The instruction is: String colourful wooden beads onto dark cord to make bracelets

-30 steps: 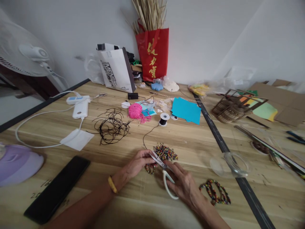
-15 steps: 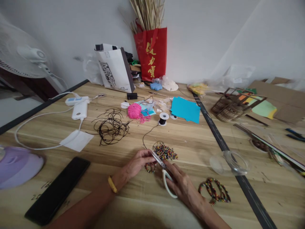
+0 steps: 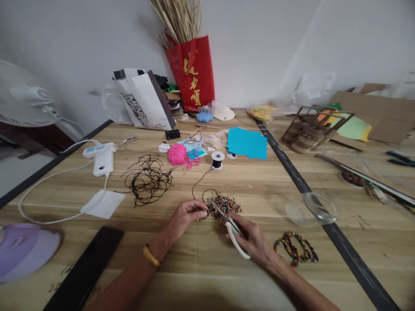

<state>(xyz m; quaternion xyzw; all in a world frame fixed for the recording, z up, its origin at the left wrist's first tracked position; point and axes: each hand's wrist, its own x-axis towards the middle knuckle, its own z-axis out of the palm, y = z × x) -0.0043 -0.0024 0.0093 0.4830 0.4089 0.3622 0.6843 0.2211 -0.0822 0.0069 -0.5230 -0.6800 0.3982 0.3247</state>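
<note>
My right hand (image 3: 256,239) grips a pair of scissors (image 3: 237,242) with white handles. Their blades point up and left over a pile of small multicoloured beads (image 3: 231,204). Left of the blades, my left hand (image 3: 184,217) has its thumb and forefinger pinched together on a small beaded bracelet (image 3: 202,217), mostly hidden by the fingers. From a white spool (image 3: 218,158), black cord runs down toward the left fingertips and curls beside the beads. Several finished-looking bead strings (image 3: 296,249) lie to the right of my right hand.
A tangle of black cord (image 3: 147,179), pink yarn (image 3: 177,154) and blue sheets (image 3: 247,143) lie farther back. A clear round container (image 3: 319,208) stands at right. At left are a black slab (image 3: 87,265), a power bank (image 3: 103,162) and its cable.
The scissors have moved right and away from my left fingertips, their blades now over the bead pile. My left hand keeps its pinch. The camera view has shifted slightly.
</note>
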